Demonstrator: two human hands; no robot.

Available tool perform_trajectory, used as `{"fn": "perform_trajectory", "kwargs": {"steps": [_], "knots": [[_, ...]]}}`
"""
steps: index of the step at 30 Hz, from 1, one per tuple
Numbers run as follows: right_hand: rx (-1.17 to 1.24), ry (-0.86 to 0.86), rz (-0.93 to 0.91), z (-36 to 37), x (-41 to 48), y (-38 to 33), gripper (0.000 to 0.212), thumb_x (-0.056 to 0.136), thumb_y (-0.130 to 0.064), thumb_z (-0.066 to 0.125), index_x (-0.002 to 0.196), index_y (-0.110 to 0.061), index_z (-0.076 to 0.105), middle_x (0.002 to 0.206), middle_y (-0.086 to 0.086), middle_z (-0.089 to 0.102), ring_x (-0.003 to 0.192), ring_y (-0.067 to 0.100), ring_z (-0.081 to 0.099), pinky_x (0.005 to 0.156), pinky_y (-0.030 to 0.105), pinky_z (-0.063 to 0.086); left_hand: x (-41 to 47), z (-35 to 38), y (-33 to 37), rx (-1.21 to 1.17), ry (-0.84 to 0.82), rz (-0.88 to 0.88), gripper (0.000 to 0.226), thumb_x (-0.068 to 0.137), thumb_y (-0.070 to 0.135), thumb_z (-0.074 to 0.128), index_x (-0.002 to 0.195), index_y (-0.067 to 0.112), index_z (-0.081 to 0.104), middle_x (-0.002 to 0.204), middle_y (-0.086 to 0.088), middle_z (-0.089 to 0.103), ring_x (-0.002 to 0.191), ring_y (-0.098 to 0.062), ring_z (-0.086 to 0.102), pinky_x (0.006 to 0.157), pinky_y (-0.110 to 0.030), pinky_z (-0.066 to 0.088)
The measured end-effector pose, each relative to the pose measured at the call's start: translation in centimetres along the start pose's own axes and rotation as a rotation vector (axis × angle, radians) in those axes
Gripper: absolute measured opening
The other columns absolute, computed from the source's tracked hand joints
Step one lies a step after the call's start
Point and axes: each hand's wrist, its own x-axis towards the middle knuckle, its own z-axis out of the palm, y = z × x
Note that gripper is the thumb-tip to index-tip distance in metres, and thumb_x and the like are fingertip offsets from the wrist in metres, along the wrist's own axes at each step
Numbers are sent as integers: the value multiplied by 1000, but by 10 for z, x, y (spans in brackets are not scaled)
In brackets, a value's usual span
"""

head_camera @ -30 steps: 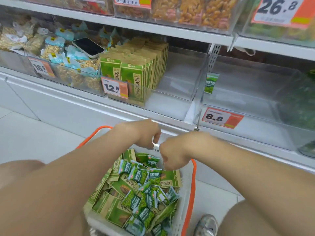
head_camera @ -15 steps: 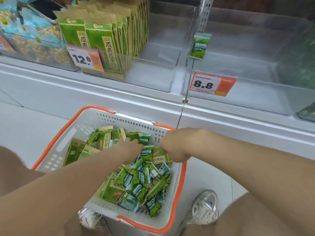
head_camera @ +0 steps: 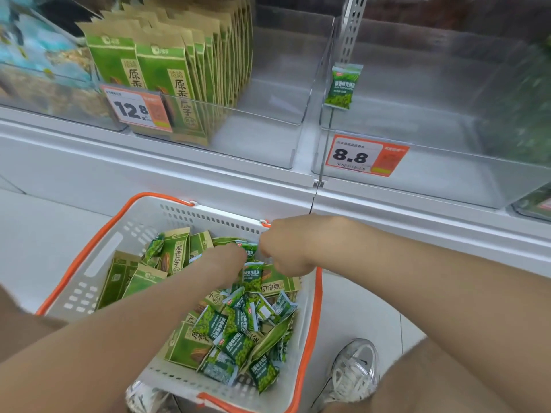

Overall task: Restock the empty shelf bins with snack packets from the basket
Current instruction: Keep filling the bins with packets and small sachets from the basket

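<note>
Snack packets (head_camera: pixel 238 332) lie heaped in the white basket (head_camera: pixel 98 257) with orange handles, at 6 o'clock in view, on the floor (head_camera: pixel 35 234) below the shelf. Small green packs fill the basket's 5 o'clock side, and larger green-and-kraft bags (head_camera: pixel 176 251) sit toward its 10 to 11 o'clock. Left hand (head_camera: pixel 225 259) is down among the packets near the basket's 12 o'clock; fingers are buried, so cannot tell its grip. Right hand (head_camera: pixel 287 248) is just beside it at the basket's 1 o'clock rim, fingers curled under, close to the handle hinge; cannot tell what it holds, if anything. One small green pack (head_camera: pixel 250 248) shows between the two hands, contact unclear. At 1 o'clock in view is a clear shelf bin (head_camera: pixel 447 177) with an 8.8 price tag (head_camera: pixel 365 155) on its front and a sample packet (head_camera: pixel 343 84) hanging at its left wall. At 11 o'clock a second bin (head_camera: pixel 262 135), tagged 12.8 (head_camera: pixel 135 107), holds upright rows of bagged stock (head_camera: pixel 167 70) in its left half. A silver sneaker (head_camera: pixel 351 374) is on the floor at 5 o'clock, just beside the basket.
</note>
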Motion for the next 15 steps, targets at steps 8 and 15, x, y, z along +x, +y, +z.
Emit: {"fn": "perform_trajectory", "kwargs": {"steps": [8, 15], "knots": [[82, 129, 108, -37, -50, 34, 41, 91, -21, 63, 132, -19, 61, 110, 4, 66, 107, 30, 64, 88, 45, 58, -31, -80, 4, -1025, 300, 230, 21, 90, 18, 82, 110, 12, 76, 70, 9, 63, 69, -11, 58, 66, -23, 45], [433, 376, 410, -46, -104, 53, 40, 87, -35, 75, 110, -7, 60, 102, 15, 71, 85, 31, 71, 69, 41, 60, -95, -131, 44, -1791, 340, 446, 42, 92, -19, 63, 127, 5, 65, 107, -15, 76, 98, -34, 76, 86, -42, 64]]}}
